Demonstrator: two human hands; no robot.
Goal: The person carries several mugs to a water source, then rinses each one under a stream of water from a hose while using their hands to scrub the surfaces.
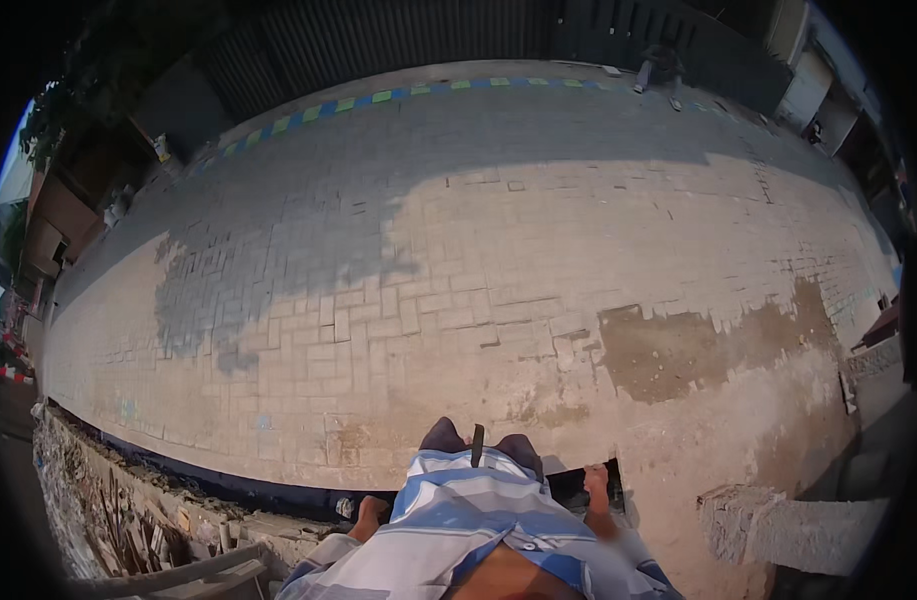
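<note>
My right hand (597,482) hangs beside my right hip, above the dark gap of a drain channel (568,486). Its fingers look curled in, and nothing shows between them. On the other side, my left hand (368,514) is low by my hip, partly covered by the blue and white striped shirt (463,500) I wear. Its fingers are too small and hidden to make out. A dark strap (477,445) hangs from the shirt's front, between two dark rounded shapes that look like my knees or shoes.
Paving blocks (378,320) spread ahead, partly shaded. A bare sandy patch (663,350) lies to the right. A rough concrete block (808,532) stands near right; a rubble-edged wall (63,455) runs along the near left. Far off, a person (660,68) bends by a dark fence (398,40).
</note>
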